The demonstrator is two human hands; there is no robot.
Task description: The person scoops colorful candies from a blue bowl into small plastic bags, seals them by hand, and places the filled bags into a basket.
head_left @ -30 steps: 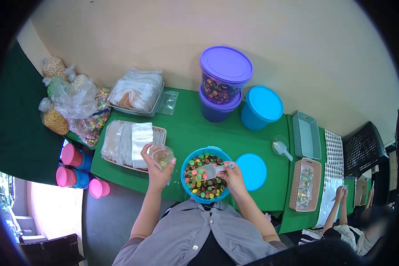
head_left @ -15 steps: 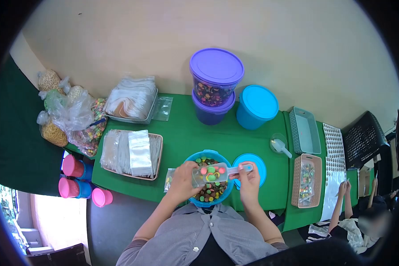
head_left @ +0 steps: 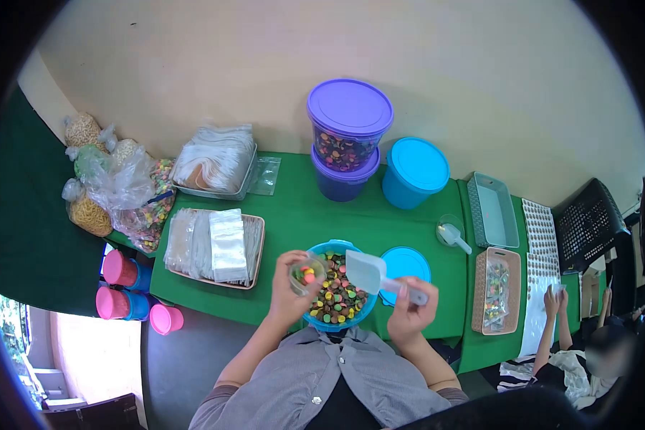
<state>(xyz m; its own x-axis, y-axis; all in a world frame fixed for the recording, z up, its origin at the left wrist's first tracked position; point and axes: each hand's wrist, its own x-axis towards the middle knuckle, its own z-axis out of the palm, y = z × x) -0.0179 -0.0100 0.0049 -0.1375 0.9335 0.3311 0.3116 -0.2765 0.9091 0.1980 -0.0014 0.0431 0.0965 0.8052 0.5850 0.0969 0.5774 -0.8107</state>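
A small clear cup (head_left: 308, 275) with colourful pieces inside is held in my left hand (head_left: 287, 294), above the left side of a blue tub (head_left: 371, 307). The tub holds many small round pieces (head_left: 339, 292) in brown, green, yellow and pink. Fingers of my right hand (head_left: 413, 313) wrap round the handle of a translucent scoop (head_left: 366, 272). The scoop's blade is over the tub's right part and looks empty. A blue lid (head_left: 408, 266) lies flat just beyond my right hand.
Baskets of clear bags (head_left: 226, 247) stand at the left. Purple tubs (head_left: 350, 107) and a lidded blue tub (head_left: 416, 172) stand at the back. Another scoop (head_left: 453, 236) rests in a bowl; a beige basket (head_left: 510, 290) is farther right. A co-worker's hands (head_left: 557, 301) hold a small packet.
The scoop has been tipped level and moved right, and its pieces are gone from it. My left hand has turned, showing the cup with pieces in it.
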